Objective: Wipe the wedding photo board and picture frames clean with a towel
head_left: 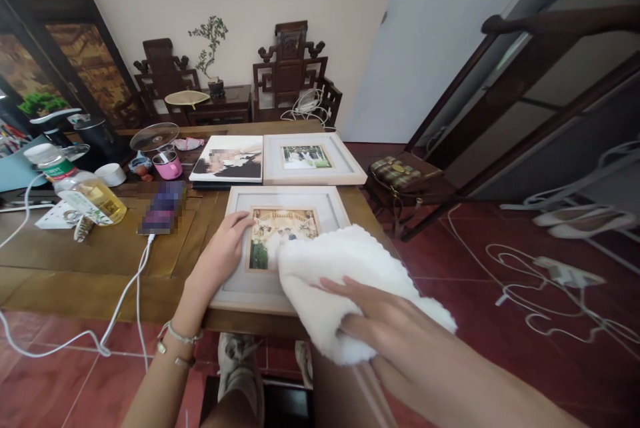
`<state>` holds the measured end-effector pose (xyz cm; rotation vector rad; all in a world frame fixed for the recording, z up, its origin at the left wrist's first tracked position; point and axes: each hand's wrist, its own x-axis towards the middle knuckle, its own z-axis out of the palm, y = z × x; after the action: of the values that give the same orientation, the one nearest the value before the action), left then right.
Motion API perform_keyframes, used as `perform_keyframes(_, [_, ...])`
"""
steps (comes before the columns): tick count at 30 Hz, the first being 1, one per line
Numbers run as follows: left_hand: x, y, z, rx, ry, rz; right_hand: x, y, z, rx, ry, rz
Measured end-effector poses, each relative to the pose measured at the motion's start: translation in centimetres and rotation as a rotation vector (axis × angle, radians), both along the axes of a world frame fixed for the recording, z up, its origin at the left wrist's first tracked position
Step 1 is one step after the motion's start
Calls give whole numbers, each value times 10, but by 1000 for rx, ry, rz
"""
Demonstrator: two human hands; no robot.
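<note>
A light wooden picture frame [240,289] with a wide white mat lies flat at the table's front edge. Inside it is a wedding photo [260,260], partly covered on its right side. My left hand [223,249] grips the frame's left side, its fingertips over the mat beside the photo. A fluffy white cloth [350,258] with a scalloped edge is bunched in my right hand [383,318]. The cloth rests over the right part of the frame and hangs past its edge. Some right-hand fingers are hidden in its folds.
Behind lie another framed photo [345,165] and a photo album or panel [215,158]. To the left are a phone [163,208] on a white cable, a bottle of yellow liquid [93,195] and a pink cup [167,165]. A chair [450,108] stands right.
</note>
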<state>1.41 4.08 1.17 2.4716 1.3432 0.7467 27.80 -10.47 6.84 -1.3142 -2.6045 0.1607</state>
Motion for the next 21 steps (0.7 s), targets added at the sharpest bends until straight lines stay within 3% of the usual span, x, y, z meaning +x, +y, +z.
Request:
perform_keyframes(3, [0, -1, -3, 7, 47, 17, -3, 26, -9, 5, -31, -63])
perform_keyframes(8, [2, -1, -3, 0, 136, 13, 1, 110, -22, 182, -60, -173])
perform_keyframes(12, [4, -3, 1, -1, 173, 40, -1, 153, -24, 209, -171, -149])
perform_keyframes(15, [8, -6, 5, -5, 188, 63, -12, 138, -24, 154, -280, -111])
perform_keyframes(21, [12, -7, 7, -12, 227, 84, -23, 35, -9, -31, -218, -10])
